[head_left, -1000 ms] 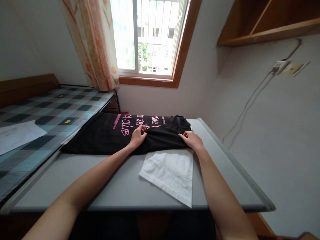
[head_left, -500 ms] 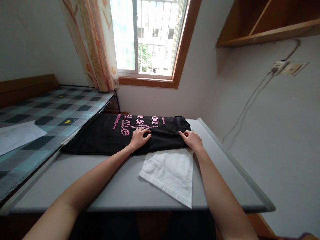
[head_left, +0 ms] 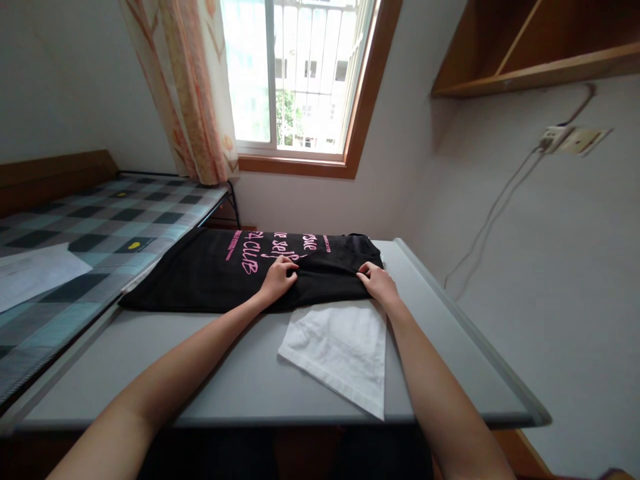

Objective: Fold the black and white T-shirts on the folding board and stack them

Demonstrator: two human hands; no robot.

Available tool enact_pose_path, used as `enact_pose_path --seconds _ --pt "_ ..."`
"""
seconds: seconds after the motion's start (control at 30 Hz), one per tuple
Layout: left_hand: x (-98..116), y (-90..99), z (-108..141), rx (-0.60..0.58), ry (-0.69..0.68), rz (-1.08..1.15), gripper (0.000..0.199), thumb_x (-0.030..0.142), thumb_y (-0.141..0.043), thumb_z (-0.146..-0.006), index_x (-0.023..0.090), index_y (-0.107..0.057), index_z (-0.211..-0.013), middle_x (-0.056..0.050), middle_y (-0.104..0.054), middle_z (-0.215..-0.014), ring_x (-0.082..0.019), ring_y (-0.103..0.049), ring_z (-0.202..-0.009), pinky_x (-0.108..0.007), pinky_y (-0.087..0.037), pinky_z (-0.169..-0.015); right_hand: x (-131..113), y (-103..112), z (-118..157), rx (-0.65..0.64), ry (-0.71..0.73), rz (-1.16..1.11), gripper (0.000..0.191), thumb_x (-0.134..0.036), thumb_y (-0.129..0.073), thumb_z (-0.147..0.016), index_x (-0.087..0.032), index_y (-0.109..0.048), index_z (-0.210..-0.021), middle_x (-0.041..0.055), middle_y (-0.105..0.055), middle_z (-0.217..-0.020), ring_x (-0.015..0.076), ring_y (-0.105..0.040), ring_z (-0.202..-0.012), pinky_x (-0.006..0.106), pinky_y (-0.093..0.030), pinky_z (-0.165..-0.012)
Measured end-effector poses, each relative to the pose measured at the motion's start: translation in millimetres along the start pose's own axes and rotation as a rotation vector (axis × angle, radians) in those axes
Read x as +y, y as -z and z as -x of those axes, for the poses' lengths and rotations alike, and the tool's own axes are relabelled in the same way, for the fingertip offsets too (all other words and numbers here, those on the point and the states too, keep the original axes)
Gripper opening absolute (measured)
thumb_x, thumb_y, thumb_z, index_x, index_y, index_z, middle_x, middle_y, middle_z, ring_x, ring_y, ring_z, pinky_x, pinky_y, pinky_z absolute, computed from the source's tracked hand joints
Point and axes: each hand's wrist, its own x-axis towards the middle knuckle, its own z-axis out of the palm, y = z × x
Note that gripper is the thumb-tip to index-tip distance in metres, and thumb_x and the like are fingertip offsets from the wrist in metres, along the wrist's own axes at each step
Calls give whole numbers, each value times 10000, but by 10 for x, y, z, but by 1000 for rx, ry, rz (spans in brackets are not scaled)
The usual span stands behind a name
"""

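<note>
A black T-shirt (head_left: 200,283) with pink lettering lies across the grey table, its collar end to the right. My left hand (head_left: 278,279) rests on the shirt near the lettering, thumb and fingers closed on the black cloth. Close to the collar end, my right hand (head_left: 378,283) pinches the same cloth. A raised crease runs through the fabric between both hands. From under the shirt's near edge a white sleeve-shaped piece of cloth (head_left: 340,353) spreads towards me. Whether it is joined to the shirt is hidden.
The grey table (head_left: 230,373) reaches close to the right wall. On the left stands a bed with a checked mattress (head_left: 165,220) and a sheet of paper (head_left: 45,273). A curtain (head_left: 193,100) hangs beside the window; a wooden shelf (head_left: 540,73) is above right, near a socket (head_left: 580,141).
My right hand has shifted slightly left and nearer me, its fingers more curled. My left hand has drawn slightly nearer and left. The cloth between them is bunched a little more.
</note>
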Motion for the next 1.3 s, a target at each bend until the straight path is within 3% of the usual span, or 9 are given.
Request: enact_pose_path --seconds 0.17,0.3,0.4,0.5,0.67,0.87,1.13,1.23,1.3 --pt "164 77 44 33 -182 -204 215 162 -604 -809 224 -724 -976 -81 -579 -1152 -250 -533 -1075 -446 -415 -976 9 37 7 7 -1 19 241 -424 -525 -891 -249 -643 -1006 68 -708 -933 227 -641 -861 292 -424 -698" --pt "366 294 -46 -401 -307 -85 115 258 -610 -834 223 -718 -857 -23 -646 -860 -173 -593 -841 -303 -467 -816 58 108 0 31 -90 49 352 -511 -472 -899 -229 -675 -956 106 -707 -932 261 -647 -904 317 -438 -720" --pt "500 457 -89 -712 -159 -39 138 342 -668 -783 223 -695 -847 23 -634 -686 -124 -567 -594 -235 -424 -584 126 127 -21 36 -117 25 305 -483 -530 -872 -227 -696 -878 98 -714 -925 260 -652 -917 315 -441 -727" --pt "609 539 -60 -818 10 -53 235 363 -705 -734 232 -680 -928 47 -623 -598 -115 -563 -495 -219 -388 -516 191 105 -55 40 -78 -53 245 -437 -586 -844 -225 -707 -838 72 -720 -884 228 -658 -869 292 -444 -721" --pt "680 529 -27 -697 17 -81 364 229 -752 -640 256 -708 -1000 35 -670 -681 -140 -620 -590 -221 -400 -551 244 62 -99 35 -38 -119 224 -421 -628 -816 -215 -716 -831 57 -717 -840 195 -652 -796 269 -444 -703" --pt "668 560 -93 -816 1 -34 287 229 -742 -645 223 -757 -932 16 -686 -699 -146 -616 -603 -239 -424 -578 272 101 -90 -2 -120 -48 249 -459 -641 -800 -219 -708 -809 70 -724 -881 219 -658 -848 279 -433 -697" --pt "792 543 32 -791 -83 -202 284 219 -788 -597 287 -745 -869 35 -667 -632 -170 -626 -605 -245 -411 -587 323 153 -67 -80 -159 -8 321 -529 -648 -776 -218 -685 -844 64 -712 -835 226 -656 -797 285 -418 -647" --pt "814 525 45 -669 -91 -271 121 372 -729 -716 264 -743 -769 -12 -679 -677 -205 -647 -671 -281 -447 -661 185 185 -4 -25 -165 87 318 -527 -588 -828 -227 -682 -883 82 -707 -883 253 -647 -860 321 -428 -700" --pt "811 479 40 -524 -110 -284 206 396 -623 -822 244 -737 -745 -44 -695 -768 -218 -660 -757 -301 -469 -740 12 178 57 105 -108 144 322 -490 -523 -884 -219 -684 -945 110 -697 -961 267 -628 -938 350 -429 -773"
